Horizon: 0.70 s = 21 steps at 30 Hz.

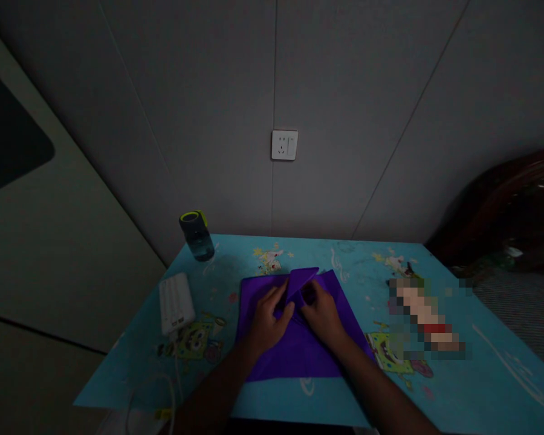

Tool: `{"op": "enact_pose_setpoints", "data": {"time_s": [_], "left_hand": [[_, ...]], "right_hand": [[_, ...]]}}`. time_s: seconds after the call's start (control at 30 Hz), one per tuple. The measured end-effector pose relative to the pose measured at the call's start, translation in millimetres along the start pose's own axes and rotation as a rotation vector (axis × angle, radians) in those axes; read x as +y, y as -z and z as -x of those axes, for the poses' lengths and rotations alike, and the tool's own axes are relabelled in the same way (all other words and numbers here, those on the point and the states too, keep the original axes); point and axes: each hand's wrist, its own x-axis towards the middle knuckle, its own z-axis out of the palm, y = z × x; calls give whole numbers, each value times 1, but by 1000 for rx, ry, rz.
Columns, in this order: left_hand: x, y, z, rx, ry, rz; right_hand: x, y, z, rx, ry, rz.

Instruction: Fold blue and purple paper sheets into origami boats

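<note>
A flat purple sheet (pixel 276 359) lies on the table in front of me. Over its upper part, a folded piece of purple paper (pixel 303 278) stands up with a pointed corner leaning to the right. My left hand (pixel 271 320) has its fingers closed around the left side of the folded piece, the thumb pointing toward the middle. On the other side, my right hand (pixel 321 311) grips the piece with bent fingers, its fingertips partly tucked behind a fold. Whether the folded piece is separate from the flat sheet, I cannot tell.
The blue table (pixel 335 399) has a cartoon-print cover. A white power bank (pixel 176 302) with a cable lies left; a dark water bottle (pixel 198 237) stands behind it. A pixelated item (pixel 426 317) lies right. A wall socket (pixel 284 145) is beyond the table.
</note>
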Motion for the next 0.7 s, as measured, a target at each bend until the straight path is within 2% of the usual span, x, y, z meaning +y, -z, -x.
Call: {"op": "enact_pose_setpoints", "data": {"time_s": [0.2, 0.33, 0.53, 0.7], "left_hand": [[-7, -1, -2, 122, 219, 214], [-9, -2, -3, 157, 291, 373], [-13, -6, -3, 132, 364, 520], [-16, -6, -1, 68, 419, 630]], "right_hand": [[4, 5, -1, 69, -42, -145], [8, 7, -4, 58, -70, -236], [0, 17, -7, 40, -161, -323], [-1, 18, -6, 44, -162, -347]]}}
